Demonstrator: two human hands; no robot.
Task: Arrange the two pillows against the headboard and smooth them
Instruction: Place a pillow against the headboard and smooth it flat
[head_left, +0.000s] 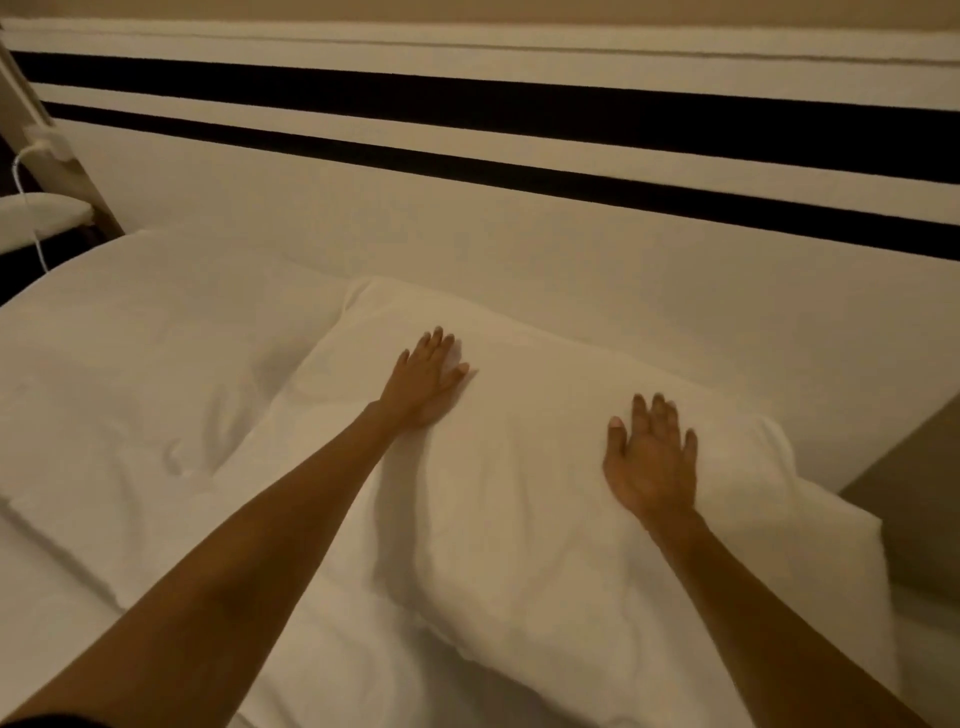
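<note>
Head view. Nearest the camera, two bare forearms reach forward over the bed (78, 597). Left hand (423, 382) lies flat, fingers spread, palm down on the upper left part of the near pillow (519, 519). Right hand (652, 460) likewise flat and spread, pressing the pillow's right half. Neither hand pinches any cloth.

Near pillow lies slightly askew, its far long edge close to the headboard (519, 244) but, as far as I can judge, not snug along the whole length. Second pillow (140, 374) lies to the left, flat, with creases near its right end; the two seem to touch or overlap at the corner, cannot tell which.

Handling, judged: both pillows soft, light, yielding under the palms; the case wrinkles easily and slides on the filling. Best taken at the corners or short ends for shifting, flat palms for smoothing outward.

Edges and room: brown panel (914, 499) stands just beside the near pillow's right end, so little slack on that side. Left side opens onto a white cable (31, 228) and a small shelf (41, 213), well apart from the pillows. Headboard bounds the far side.
</note>
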